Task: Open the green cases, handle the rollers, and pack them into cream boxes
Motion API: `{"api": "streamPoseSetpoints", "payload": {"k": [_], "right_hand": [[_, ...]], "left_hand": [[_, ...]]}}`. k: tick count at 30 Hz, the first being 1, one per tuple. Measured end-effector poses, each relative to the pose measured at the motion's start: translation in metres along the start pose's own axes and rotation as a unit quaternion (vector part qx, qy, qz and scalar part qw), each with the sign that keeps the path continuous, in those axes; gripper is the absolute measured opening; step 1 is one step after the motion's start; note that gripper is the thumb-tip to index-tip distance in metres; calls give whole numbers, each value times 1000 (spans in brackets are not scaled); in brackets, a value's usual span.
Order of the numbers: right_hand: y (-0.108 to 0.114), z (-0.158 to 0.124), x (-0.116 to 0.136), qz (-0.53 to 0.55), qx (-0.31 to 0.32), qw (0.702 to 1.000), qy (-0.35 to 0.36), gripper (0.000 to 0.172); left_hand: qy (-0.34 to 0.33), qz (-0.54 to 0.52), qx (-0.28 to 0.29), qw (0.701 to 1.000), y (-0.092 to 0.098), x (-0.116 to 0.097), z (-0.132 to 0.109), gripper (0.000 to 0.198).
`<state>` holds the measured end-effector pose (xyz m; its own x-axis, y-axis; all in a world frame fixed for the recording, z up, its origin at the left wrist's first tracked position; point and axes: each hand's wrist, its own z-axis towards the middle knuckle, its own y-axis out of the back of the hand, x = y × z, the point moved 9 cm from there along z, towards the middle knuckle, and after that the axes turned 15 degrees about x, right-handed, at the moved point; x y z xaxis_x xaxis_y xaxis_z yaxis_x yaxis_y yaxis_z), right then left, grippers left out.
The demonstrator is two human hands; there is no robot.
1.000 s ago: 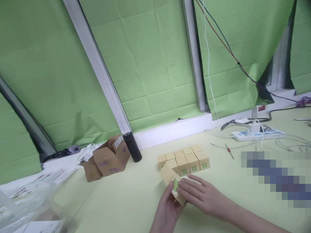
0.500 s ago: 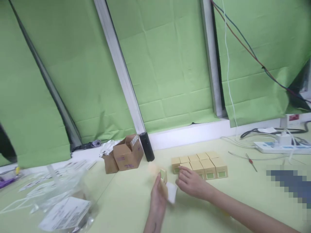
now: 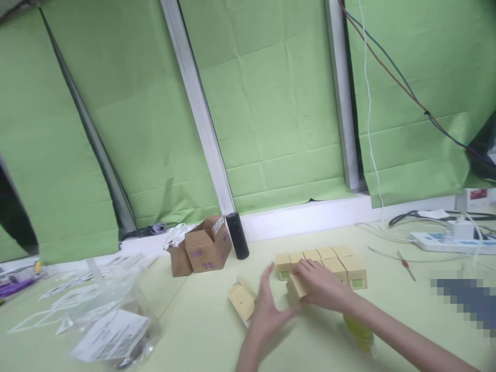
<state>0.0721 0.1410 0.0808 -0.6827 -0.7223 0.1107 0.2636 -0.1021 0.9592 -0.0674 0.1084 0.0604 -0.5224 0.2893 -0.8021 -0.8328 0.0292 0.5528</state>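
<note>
In the head view my left hand point(image 3: 267, 312) is open, its thumb and fingers spread apart, slightly blurred. To its right, my right hand point(image 3: 325, 287) grips a small tan cardboard box point(image 3: 296, 289), tilted at the front of the group. Behind it stand several matching small boxes point(image 3: 355, 268) in close rows, some with a green label window; my right hand hides part of them. Beside my left hand lies another small tan box point(image 3: 241, 300), its flap raised. My left wrist partly covers that one.
A yellow-green item point(image 3: 359, 330) lies partly under my right forearm. Toward the back are a brown carton point(image 3: 207, 248) and a black cylinder point(image 3: 237, 236). A clear plastic bag point(image 3: 116, 330) lies left; a power strip point(image 3: 430, 242) and red-handled tool point(image 3: 405, 262) lie right.
My left hand has let go of the small box, which now lies on the table, and has opened. My right hand has closed on a small box from the group and tilted it.
</note>
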Motion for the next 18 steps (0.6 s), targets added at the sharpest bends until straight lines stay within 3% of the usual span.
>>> {"api": "streamPoseSetpoints", "payload": {"k": [2,3,6,8,9,12,15,18], "right_hand": [[5,-18,9,10,-24,1000,7,55],[6,-27,12,12,-36,999,9,53],[6,-53,15,9,-66,998,9,22],[7,-67,14,11,-84,996,12,11],[8,-71,14,12,-89,996,17,16],[7,-76,16,19,-77,996,40,53],[2,-74,20,26,-61,996,59,50],[3,-79,25,-5,-115,990,75,43]], "left_hand": [[-7,23,105,994,-38,-8,0,91],[3,32,114,993,-47,-9,-1,90],[32,56,92,994,-51,-10,-5,82],[36,72,98,992,-51,-13,-8,75],[33,85,106,990,-51,-15,-9,70],[7,132,129,983,-57,-25,-13,56],[-34,180,135,974,-63,-34,-16,51],[-94,247,133,955,-70,-44,-17,55]]}}
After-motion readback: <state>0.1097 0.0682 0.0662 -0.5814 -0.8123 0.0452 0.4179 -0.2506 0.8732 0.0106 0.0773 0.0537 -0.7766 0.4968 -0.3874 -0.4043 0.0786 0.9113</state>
